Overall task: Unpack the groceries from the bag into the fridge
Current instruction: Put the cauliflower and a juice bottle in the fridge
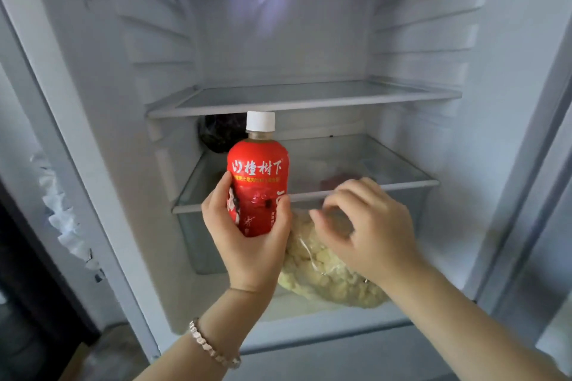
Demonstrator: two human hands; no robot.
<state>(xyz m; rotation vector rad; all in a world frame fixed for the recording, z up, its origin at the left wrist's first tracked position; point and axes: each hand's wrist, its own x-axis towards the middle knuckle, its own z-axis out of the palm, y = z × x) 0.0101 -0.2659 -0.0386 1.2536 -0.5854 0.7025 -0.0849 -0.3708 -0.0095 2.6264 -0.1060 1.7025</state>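
The fridge (93, 102) stands open in front of me. My left hand (247, 244) grips a red-labelled drink bottle (258, 176) with a white cap, held upright before the lower glass shelf (402, 184). My right hand (368, 226) hovers with bent fingers over a pale yellow cauliflower in clear wrap (322, 272), which lies at the front of the bottom drawer area. Whether the right hand touches the wrap is unclear. The grocery bag is out of view.
An upper glass shelf (303, 99) is bare. A dark round bag (221, 133) sits at the back left of the lower shelf, and a reddish pack (334, 181) lies on it to the right. Torn white seal foam (62, 213) hangs on the left frame.
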